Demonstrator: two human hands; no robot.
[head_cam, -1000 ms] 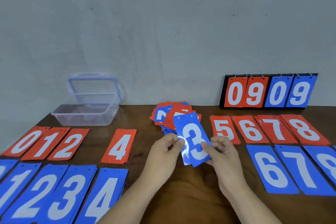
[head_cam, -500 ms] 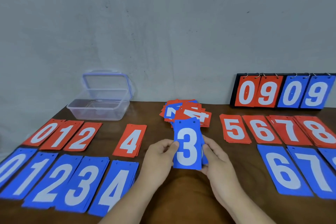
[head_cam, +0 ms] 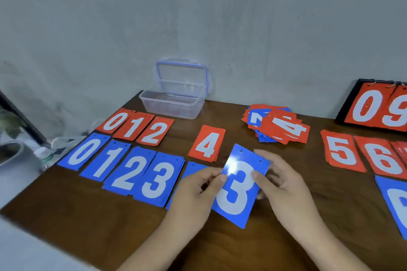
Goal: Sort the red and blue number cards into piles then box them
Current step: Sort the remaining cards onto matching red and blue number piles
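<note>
The left hand [head_cam: 196, 189] and right hand [head_cam: 284, 185] have carried the blue 3 [head_cam: 239, 187] leftward; it now tilts over the blue 4s [head_cam: 193, 168].

Dark wood table [head_cam: 88, 215]. Back left: clear plastic box [head_cam: 171, 103], lid up. In front of it, L to R: red 0 pile [head_cam: 114, 121], red 1 pile [head_cam: 134, 126], red 2 pile [head_cam: 154, 132], a gap, then red 4 pile [head_cam: 207, 144]. Nearer row, side by side: blue 0 pile [head_cam: 84, 153], blue 1 pile [head_cam: 108, 160], blue 2 pile [head_cam: 132, 171], blue 3 pile [head_cam: 158, 179]. Back centre: mixed heap [head_cam: 277, 125], a red 4 on top. Rt side: red 5 pile [head_cam: 342, 150], red 6 pile [head_cam: 381, 157], w/ a cut-off blue pile [head_cam: 394, 202] nearer. Back rt corner: flip scoreboard [head_cam: 374, 105] showing red 0 & 9
</note>
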